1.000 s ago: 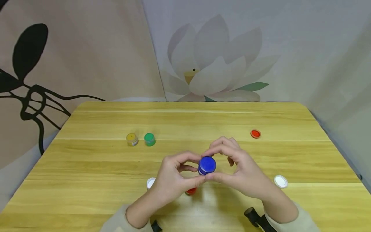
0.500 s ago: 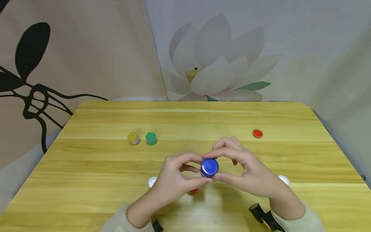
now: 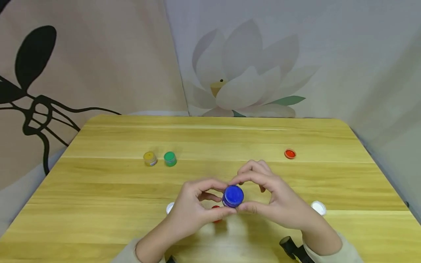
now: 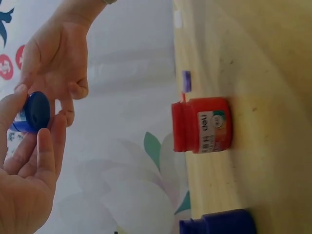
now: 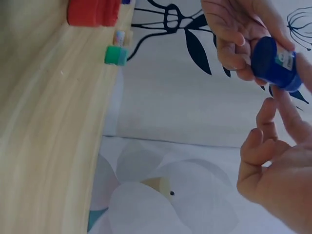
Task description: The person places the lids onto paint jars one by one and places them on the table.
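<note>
A small blue paint jar point(image 3: 233, 196) with a blue lid is held above the table between both hands. My left hand point(image 3: 194, 204) grips its left side between thumb and fingers. My right hand point(image 3: 276, 195) pinches it from the right, index finger at the back and thumb at the front. In the right wrist view the jar point(image 5: 275, 63) lies tilted and shows a white label. Below the hands stands a red paint jar point(image 4: 212, 125), largely covered by the left thumb in the head view. Another dark blue jar point(image 4: 229, 223) stands near it in the left wrist view.
Yellow point(image 3: 150, 158) and green point(image 3: 170, 159) jars stand at the back left of the wooden table point(image 3: 98, 204). A red lid point(image 3: 290, 153) lies back right, and a white lid point(image 3: 318, 208) beside the right forearm. A white round top point(image 3: 169, 208) peeks out beside the left hand.
Both hands and the blue jar have shifted slightly nearer the body and a little left. The jar's tilt has changed a little, and more of the red jar shows behind the left thumb.
</note>
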`<action>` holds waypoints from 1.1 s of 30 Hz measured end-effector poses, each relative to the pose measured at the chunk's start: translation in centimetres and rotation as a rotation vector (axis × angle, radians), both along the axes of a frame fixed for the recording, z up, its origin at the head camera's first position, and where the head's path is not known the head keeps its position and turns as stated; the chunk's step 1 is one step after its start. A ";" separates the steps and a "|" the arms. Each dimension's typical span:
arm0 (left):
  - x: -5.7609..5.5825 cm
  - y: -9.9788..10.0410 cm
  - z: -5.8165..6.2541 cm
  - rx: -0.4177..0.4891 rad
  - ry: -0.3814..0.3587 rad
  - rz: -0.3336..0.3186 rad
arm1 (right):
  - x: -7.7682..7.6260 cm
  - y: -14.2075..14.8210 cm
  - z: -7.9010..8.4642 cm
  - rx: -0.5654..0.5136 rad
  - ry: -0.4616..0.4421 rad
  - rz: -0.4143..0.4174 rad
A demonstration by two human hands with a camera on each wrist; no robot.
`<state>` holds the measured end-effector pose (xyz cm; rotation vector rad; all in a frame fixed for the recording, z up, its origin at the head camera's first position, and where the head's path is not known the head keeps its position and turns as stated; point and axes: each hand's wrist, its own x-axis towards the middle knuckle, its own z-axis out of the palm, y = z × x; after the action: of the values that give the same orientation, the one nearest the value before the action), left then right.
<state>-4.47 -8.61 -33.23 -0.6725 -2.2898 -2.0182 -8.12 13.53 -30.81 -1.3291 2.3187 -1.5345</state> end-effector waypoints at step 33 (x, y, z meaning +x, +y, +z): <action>0.6 0.6 -1.6 0.061 -0.080 0.033 | 0.6 -0.5 -1.4 -0.029 -0.198 -0.034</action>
<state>-3.91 -8.00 -34.78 -0.5565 -2.2541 -2.1275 -7.52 13.02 -32.18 -1.0934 2.2170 -1.6332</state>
